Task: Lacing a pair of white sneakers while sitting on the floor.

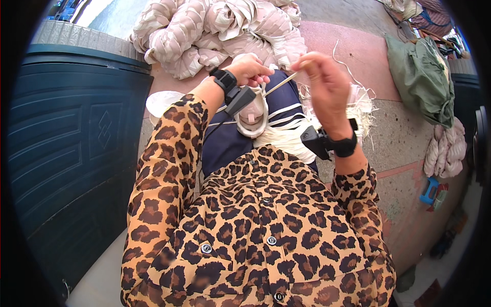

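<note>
My left hand [251, 69] is closed around the near end of a thin pale strip [280, 84] that runs taut up to my right hand [325, 84], which pinches its far end between thumb and fingers. Below my hands, a woven cream piece [253, 116] rests on my lap, with a bundle of loose cream strips [286, 139] beside it. Both wrists wear black bands with small devices. My leopard-print sleeves come up from the lower edge.
A heap of woven cream bundles [220, 30] lies on the floor ahead. A dark blue panelled door [71, 143] stands to the left. A green bag [422, 77] and more cream bundles [445, 151] sit at right, near a small blue stool [429, 190].
</note>
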A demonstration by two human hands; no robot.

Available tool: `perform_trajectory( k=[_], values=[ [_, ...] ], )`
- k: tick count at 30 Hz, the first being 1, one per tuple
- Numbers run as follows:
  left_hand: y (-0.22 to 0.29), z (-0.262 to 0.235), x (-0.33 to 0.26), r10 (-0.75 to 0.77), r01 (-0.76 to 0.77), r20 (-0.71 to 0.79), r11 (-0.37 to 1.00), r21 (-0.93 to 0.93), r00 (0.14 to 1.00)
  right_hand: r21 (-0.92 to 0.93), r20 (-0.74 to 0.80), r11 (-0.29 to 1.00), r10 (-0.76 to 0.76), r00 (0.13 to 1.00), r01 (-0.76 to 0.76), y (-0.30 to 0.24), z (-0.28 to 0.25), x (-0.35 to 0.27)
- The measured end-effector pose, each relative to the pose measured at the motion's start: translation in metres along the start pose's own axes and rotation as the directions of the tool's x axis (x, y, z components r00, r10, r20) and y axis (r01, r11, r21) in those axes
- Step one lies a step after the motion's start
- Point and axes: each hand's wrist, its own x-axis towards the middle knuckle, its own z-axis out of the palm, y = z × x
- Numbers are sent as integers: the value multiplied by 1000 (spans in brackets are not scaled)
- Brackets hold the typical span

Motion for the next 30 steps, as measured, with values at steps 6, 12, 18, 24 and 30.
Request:
perform_trajectory(
  k=[6,12,18,24,30],
  values=[
    [-13,29,-7,72,67,-206,800,597,976,115,-202,959,-232,951,259,-39,-33,36],
    [-53,-26,-35,481,-99,-167,480,872,861,219,89,908,345,935,-356,-4,-26,27],
    [-70,-37,-62,324,-144,-99,645,750,941,-282,653,706,637,408,-650,58,43,-36],
    [-64,-38,-74,307,-229,-189,909,347,933,-459,483,872,405,777,-169,104,89,-88],
    [-69,-46,-81,283,-249,-267,956,151,921,-685,498,725,388,776,78,101,105,-89]
  ],
)
